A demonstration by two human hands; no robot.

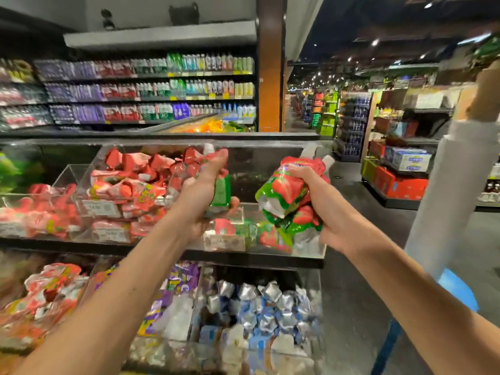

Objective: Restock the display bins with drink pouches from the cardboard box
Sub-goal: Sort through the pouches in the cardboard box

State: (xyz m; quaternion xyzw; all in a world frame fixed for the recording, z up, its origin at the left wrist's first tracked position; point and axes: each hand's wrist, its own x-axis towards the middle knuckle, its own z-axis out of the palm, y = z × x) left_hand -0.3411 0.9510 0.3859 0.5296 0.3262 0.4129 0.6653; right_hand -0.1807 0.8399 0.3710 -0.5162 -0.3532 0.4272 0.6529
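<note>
Now pouches are gripped by the left hand, an overstuffed bundle by the right hand, easily spilled.

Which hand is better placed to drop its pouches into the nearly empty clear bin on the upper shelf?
Probably right: the right hand holds its strawberry pouches directly over that bin; the left hand holds its pouch at the bin's left edge.

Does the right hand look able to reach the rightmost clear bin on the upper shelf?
Probably yes: the right hand, gripping strawberry pouches, hovers just above the open-topped bin; nothing lies between.
</note>
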